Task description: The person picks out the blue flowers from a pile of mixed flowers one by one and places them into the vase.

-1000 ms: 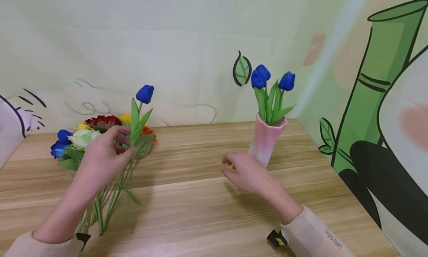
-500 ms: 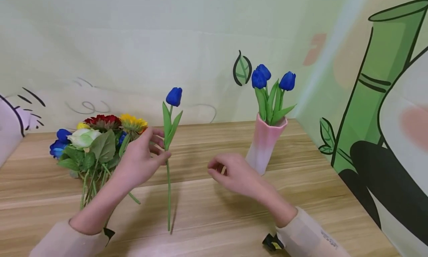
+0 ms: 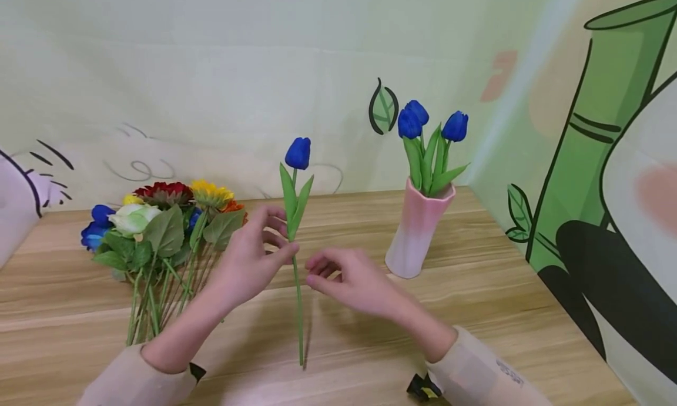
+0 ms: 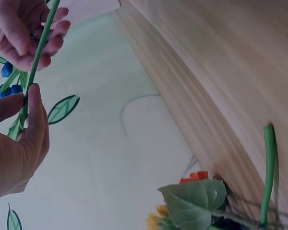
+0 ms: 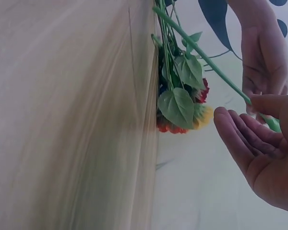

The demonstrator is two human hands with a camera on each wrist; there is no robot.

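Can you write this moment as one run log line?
left hand: pinches blue tulip | right hand: near its stem, holding nothing | vase: holds three blue tulips | other flowers: lying on table

Left sleeve is pale beige; small black piece shows at its edge. Right sleeve matches, bears blurred grey lettering; black-and-yellow piece sits beside it.
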